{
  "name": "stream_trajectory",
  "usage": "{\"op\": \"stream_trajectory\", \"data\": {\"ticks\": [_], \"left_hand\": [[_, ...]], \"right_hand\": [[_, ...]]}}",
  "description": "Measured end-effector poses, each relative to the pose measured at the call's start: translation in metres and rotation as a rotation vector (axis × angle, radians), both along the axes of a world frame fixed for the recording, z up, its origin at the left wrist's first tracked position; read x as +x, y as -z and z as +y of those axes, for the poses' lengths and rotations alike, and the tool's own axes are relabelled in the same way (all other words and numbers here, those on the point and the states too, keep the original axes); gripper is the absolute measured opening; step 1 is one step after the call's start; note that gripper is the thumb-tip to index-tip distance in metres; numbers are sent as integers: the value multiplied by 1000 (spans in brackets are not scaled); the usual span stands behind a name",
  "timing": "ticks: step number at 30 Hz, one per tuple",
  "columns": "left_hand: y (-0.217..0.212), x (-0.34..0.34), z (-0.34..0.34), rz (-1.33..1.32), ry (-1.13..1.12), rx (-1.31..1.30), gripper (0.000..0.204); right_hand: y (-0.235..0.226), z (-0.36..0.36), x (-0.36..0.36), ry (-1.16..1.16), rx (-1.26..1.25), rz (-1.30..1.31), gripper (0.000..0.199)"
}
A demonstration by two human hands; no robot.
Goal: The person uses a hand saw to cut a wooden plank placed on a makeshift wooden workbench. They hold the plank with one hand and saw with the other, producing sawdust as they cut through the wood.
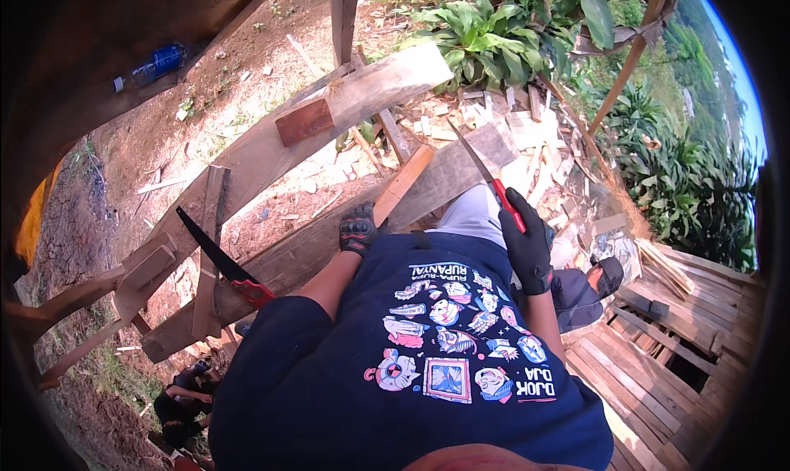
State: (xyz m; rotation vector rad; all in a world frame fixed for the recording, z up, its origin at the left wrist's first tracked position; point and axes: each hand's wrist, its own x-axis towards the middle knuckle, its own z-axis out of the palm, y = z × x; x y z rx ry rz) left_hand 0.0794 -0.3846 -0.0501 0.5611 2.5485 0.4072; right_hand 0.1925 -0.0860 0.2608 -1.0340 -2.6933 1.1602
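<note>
My left hand (358, 229), in a black glove, is closed at the lower end of a short brown wood strip (405, 184). The strip lies slantwise across a long weathered plank (448, 179). My right hand (528, 244), also gloved in black, is wrapped round the red handle of a hand saw (508, 206). Its narrow blade points up and to the left, apart from the strip. Left of my left arm, a second saw (216, 253) with a black blade and red handle lies against the planks.
A reddish wood block (304, 123) sits on a broad beam (247, 162). Offcuts (494, 113) litter the ground beyond. One person (586, 292) is close on my right by a slatted wooden deck (634, 372); another (183, 405) is at lower left. A bottle (156, 64) lies upper left.
</note>
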Motion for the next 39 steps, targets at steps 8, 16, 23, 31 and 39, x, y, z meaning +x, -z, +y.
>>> {"op": "stream_trajectory", "data": {"ticks": [8, 16, 23, 31, 39], "left_hand": [[-37, -6, 14, -61, -6, -27, 70], [-61, -4, 30, -161, -72, -262, 67], [-58, -29, 29, -214, 48, -322, 74], [-53, -59, 22, -187, 92, -357, 73], [-37, -37, 32, 44, 77, -315, 56]], "right_hand": [[25, 18, 65, 206, -162, 131, 51], [22, 16, 70, 282, -148, 231, 43], [44, 35, 74, 333, -231, 194, 50], [37, 42, 68, 332, -231, 124, 50], [43, 32, 61, 371, -223, 189, 46]]}}
